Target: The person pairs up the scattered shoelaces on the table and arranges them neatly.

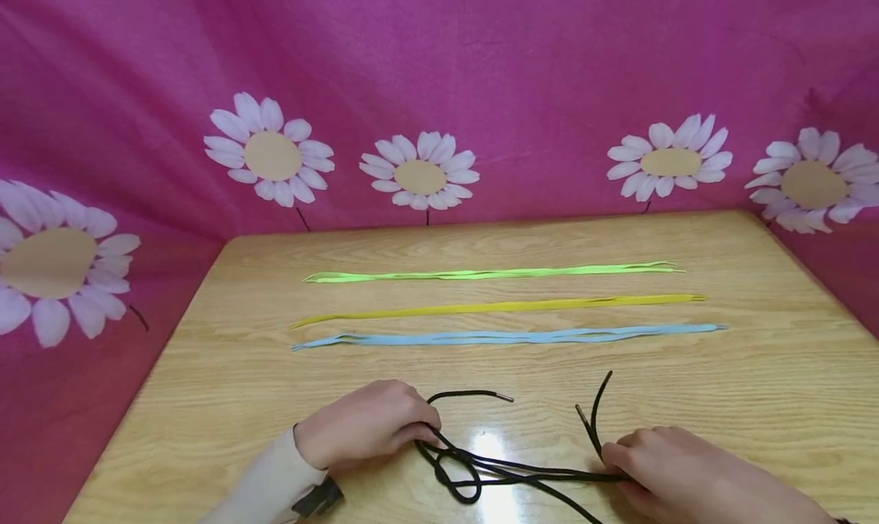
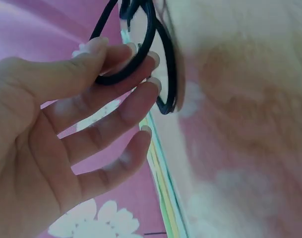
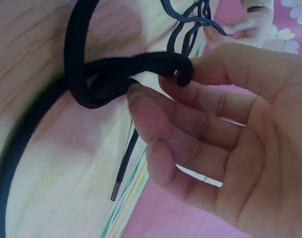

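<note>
Black round shoelaces (image 1: 529, 474) stretch between the two hands near the front of the table, with a small loop below the left end. My left hand (image 1: 374, 425) pinches them at the left between thumb and fingers; in the left wrist view a black shoelace (image 2: 136, 62) bends round beside the fingertips. At the right, my right hand (image 1: 693, 474) pinches the laces, and two tipped ends stick up past its fingers. The right wrist view shows the black shoelace (image 3: 126, 67) looped at the thumb and fingers, one metal-tipped end hanging below.
Behind the hands, a light blue shoelace (image 1: 508, 338), a yellow shoelace (image 1: 508, 307) and a green shoelace (image 1: 494, 273) lie stretched side by side across the wooden table (image 1: 226, 356). A pink cloth (image 1: 536, 74) with daisies surrounds the table's back and sides.
</note>
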Tool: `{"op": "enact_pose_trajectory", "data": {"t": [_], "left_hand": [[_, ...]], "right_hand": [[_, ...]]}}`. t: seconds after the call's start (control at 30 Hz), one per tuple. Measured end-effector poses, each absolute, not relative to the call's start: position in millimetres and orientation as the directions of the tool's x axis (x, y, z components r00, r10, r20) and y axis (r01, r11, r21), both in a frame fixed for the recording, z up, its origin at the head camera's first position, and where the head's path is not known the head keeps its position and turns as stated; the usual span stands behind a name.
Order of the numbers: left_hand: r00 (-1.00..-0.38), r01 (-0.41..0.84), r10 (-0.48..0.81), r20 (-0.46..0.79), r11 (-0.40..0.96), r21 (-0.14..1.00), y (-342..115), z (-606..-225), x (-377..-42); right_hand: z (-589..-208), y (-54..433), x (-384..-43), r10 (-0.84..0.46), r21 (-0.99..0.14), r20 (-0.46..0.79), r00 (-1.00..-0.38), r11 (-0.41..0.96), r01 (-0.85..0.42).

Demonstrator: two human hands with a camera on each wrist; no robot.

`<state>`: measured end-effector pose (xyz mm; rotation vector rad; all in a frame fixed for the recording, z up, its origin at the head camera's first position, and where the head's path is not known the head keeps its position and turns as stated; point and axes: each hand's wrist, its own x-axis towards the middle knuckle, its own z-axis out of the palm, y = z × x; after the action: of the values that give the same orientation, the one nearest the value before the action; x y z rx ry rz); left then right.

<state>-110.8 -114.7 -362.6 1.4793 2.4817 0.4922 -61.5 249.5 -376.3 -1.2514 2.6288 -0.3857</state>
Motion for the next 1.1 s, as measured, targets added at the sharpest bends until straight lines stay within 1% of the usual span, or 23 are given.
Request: {"op": "enact_pose_trajectory", "data": {"t": [0.17,0.23,0.3,0.37,0.47,0.53,0.6,0.67,0.77,0.87,0.93,0.97,1.03,1.1], "left_hand": [[-0.506,0.793,0.862,0.016,0.457,0.402,-126.4,-358.2,-112.4],[-0.520,0.776,0.854,-0.010,0.477,0.412,-130.8,-355.1,-113.2],[-0.535,0.751,0.843,-0.061,0.507,0.423,-135.2,-351.1,-113.4],[-0.542,0.739,0.836,-0.081,0.520,0.428,-137.5,-348.7,-113.1],[-0.547,0.759,0.836,-0.028,0.510,0.405,-130.9,-350.2,-112.1],[-0.534,0.787,0.845,0.032,0.483,0.383,-118.8,-355.2,-109.7],[-0.511,0.805,0.859,0.044,0.459,0.376,-103.0,-360.7,-106.2],[-0.466,0.821,0.884,0.024,0.422,0.385,-88.0,-366.4,-102.3],[-0.383,0.828,0.924,0.010,0.338,0.448,-71.7,-371.7,-99.2],[-0.337,0.795,0.940,0.059,0.250,0.552,-67.5,-370.9,-99.8],[-0.331,0.766,0.939,0.094,0.209,0.608,-69.8,-367.6,-101.5],[-0.337,0.755,0.935,0.107,0.201,0.624,-71.4,-366.0,-102.5],[-0.366,0.735,0.924,0.110,0.214,0.644,-73.2,-364.1,-103.6],[-0.389,0.733,0.917,0.083,0.254,0.631,-72.4,-365.8,-103.3]], "right_hand": [[-367.5,256.1,-61.3,-0.770,-0.371,-0.097,-0.631,0.616,-0.695],[-360.9,259.8,-61.9,-0.747,-0.379,-0.145,-0.649,0.647,-0.661],[-355.2,262.3,-63.2,-0.748,-0.369,-0.140,-0.648,0.647,-0.667],[-353.2,262.9,-64.9,-0.771,-0.346,-0.050,-0.635,0.609,-0.714],[-352.9,261.1,-67.6,-0.793,-0.275,0.153,-0.590,0.539,-0.796],[-353.3,258.8,-68.5,-0.784,-0.230,0.266,-0.561,0.514,-0.826],[-351.8,256.1,-68.1,-0.770,-0.215,0.312,-0.557,0.513,-0.831],[-350.2,254.0,-67.5,-0.758,-0.219,0.343,-0.554,0.509,-0.832],[-346.6,254.7,-67.6,-0.744,-0.212,0.371,-0.556,0.515,-0.831],[-343.1,258.7,-70.2,-0.729,-0.206,0.389,-0.564,0.528,-0.824],[-341.1,262.4,-72.2,-0.716,-0.186,0.409,-0.566,0.542,-0.820],[-340.3,264.1,-73.2,-0.709,-0.177,0.420,-0.566,0.548,-0.817],[-339.3,266.4,-74.6,-0.699,-0.169,0.435,-0.568,0.556,-0.814],[-339.4,266.8,-75.9,-0.698,-0.171,0.439,-0.566,0.553,-0.815]]}}
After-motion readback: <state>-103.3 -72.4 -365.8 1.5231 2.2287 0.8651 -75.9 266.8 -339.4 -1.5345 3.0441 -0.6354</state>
